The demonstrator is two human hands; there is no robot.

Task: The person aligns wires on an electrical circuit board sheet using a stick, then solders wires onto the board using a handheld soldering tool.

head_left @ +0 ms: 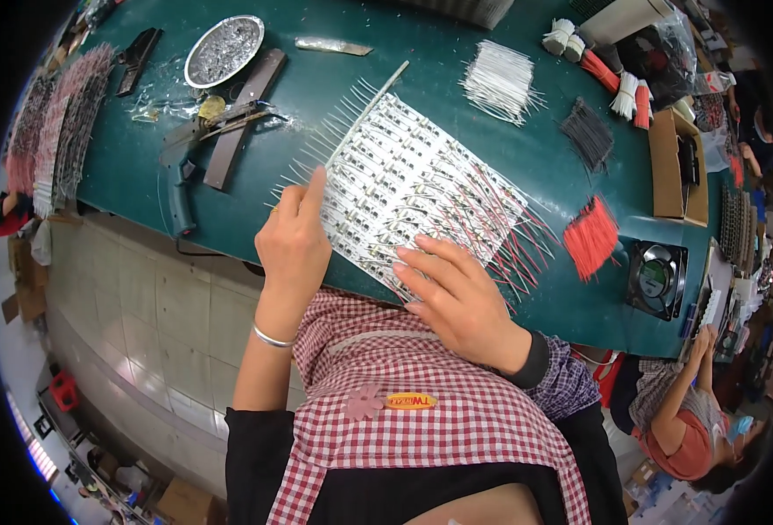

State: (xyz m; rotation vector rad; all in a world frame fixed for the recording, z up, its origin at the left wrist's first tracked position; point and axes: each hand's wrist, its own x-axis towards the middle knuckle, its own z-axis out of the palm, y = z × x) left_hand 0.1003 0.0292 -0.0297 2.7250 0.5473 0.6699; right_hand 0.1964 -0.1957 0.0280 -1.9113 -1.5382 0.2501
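Note:
A white panel of small circuit boards (386,166) lies at a slant on the green table in front of me. Red, black and white wires (500,214) fan out over its right part. Along its left edge runs a thin pale strip (369,114), with fine white wires sticking out beyond it. My left hand (294,232) is closed at the strip's near end, the forefinger stretched along it; the palm hides that end. My right hand (447,284) rests with spread fingers on the panel's near edge, touching the wires and holding nothing.
Left are a soldering iron gun (176,188), a brown bar (246,118) and a metal bowl (224,52). Bundles of white (502,80), black (587,133) and red wires (591,238) lie right. Beyond stand a fan (657,278) and a cardboard box (679,166). Another person (688,420) sits right.

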